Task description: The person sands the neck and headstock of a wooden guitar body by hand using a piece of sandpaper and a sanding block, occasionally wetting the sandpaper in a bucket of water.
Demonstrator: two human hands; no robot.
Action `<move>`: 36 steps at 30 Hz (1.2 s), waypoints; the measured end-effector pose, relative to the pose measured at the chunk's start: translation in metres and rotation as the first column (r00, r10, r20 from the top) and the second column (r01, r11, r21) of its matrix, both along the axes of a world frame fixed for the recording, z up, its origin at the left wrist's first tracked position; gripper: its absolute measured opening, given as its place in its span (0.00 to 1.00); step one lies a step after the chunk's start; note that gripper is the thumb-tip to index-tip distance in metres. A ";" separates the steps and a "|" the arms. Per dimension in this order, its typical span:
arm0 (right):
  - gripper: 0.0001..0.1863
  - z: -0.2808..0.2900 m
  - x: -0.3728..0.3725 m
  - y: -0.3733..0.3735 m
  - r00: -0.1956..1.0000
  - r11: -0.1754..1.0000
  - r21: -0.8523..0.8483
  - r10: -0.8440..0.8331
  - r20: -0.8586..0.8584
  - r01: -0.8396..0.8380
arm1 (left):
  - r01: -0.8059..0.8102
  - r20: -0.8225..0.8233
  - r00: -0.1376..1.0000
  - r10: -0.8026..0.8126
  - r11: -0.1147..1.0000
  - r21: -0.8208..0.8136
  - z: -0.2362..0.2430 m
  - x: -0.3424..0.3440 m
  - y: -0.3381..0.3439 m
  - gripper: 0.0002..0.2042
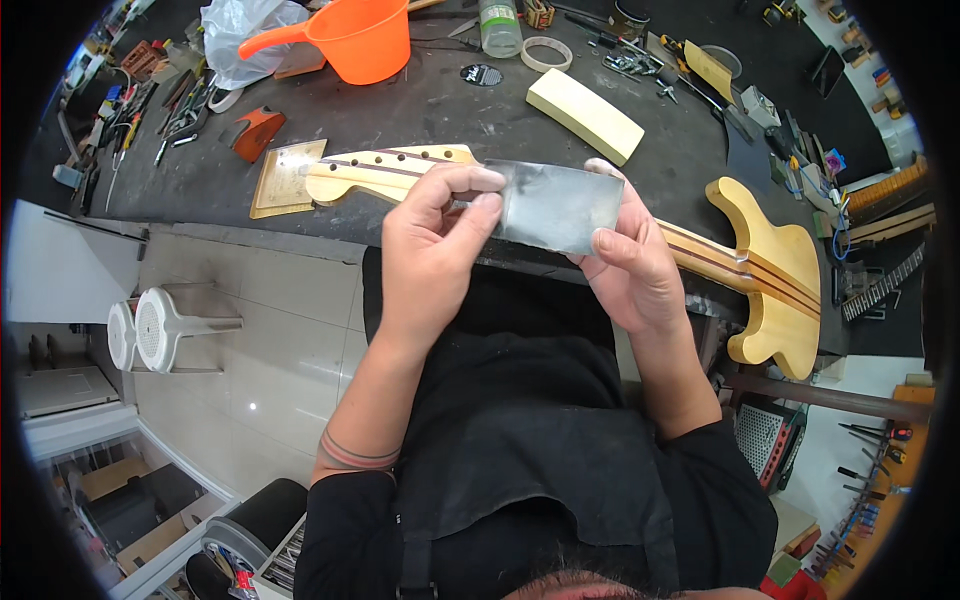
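L hand [435, 228] & R hand [642, 265] pinch grey sheet [560, 212] at 9 & 3 o'clock. Slack grip might drop it, poss. scratching guitar [785, 252].

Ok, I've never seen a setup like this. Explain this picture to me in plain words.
There is no machine here, just a person's two bare hands. The one picture comes from a wide fisheye camera worn on the person's head, looking down, so straight edges bend near the rim.

The left hand has its grip on the left side of a flat grey rectangular piece; the right hand holds its right side. What it is made of, I cannot tell.

Below them, a pale wooden guitar with dark stripes stretches along the edge of a dark workbench. Farther back on the bench are a pale yellow block and an orange dipper.
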State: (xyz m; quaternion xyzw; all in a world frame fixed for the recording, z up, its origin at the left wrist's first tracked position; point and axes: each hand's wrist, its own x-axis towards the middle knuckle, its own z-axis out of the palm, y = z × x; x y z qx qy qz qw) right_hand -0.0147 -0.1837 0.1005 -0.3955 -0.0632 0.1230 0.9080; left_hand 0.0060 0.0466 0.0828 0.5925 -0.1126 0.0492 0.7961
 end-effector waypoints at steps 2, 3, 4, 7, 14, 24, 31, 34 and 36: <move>0.40 0.005 -0.002 0.007 0.996 0.994 -0.077 -0.073 0.044 0.077 | -0.039 0.056 0.998 0.033 0.994 0.098 0.004 -0.007 -0.007 0.13; 0.40 -0.001 -0.001 0.003 0.996 0.994 -0.073 -0.072 0.051 0.075 | -0.042 0.064 0.997 0.035 0.994 0.100 0.006 -0.011 -0.011 0.13; 0.34 -0.012 0.000 -0.005 0.997 0.993 -0.107 -0.033 0.073 0.041 | -0.012 0.048 0.999 0.009 0.998 0.067 0.008 -0.014 -0.016 0.15; 0.25 -0.025 0.002 -0.006 0.992 0.990 -0.140 0.026 0.127 -0.008 | 0.030 0.076 0.996 -0.035 0.997 0.075 0.004 -0.017 -0.018 0.21; 0.19 -0.020 -0.002 0.005 0.959 0.970 -0.242 0.105 0.262 -0.041 | 0.025 0.070 0.997 -0.033 0.994 0.106 0.001 -0.030 -0.027 0.24; 0.11 -0.021 -0.001 0.008 0.938 0.867 -0.431 -0.105 0.331 0.249 | 0.133 -0.040 0.990 -0.133 0.991 -0.018 0.003 -0.029 -0.024 0.22; 0.16 -0.033 0.002 0.014 0.937 0.886 -0.353 -0.205 0.283 0.300 | 0.232 -0.102 0.969 -0.227 0.972 0.035 -0.006 -0.022 -0.016 0.20; 0.20 -0.026 0.000 0.017 0.972 0.923 -0.316 -0.181 0.149 0.220 | 0.216 -0.082 0.973 -0.217 0.976 -0.018 -0.004 -0.023 -0.022 0.20; 0.21 -0.018 -0.001 0.025 0.926 0.890 -0.276 -0.312 0.212 0.363 | 0.245 -0.103 0.963 -0.248 0.969 -0.044 -0.008 -0.021 -0.020 0.20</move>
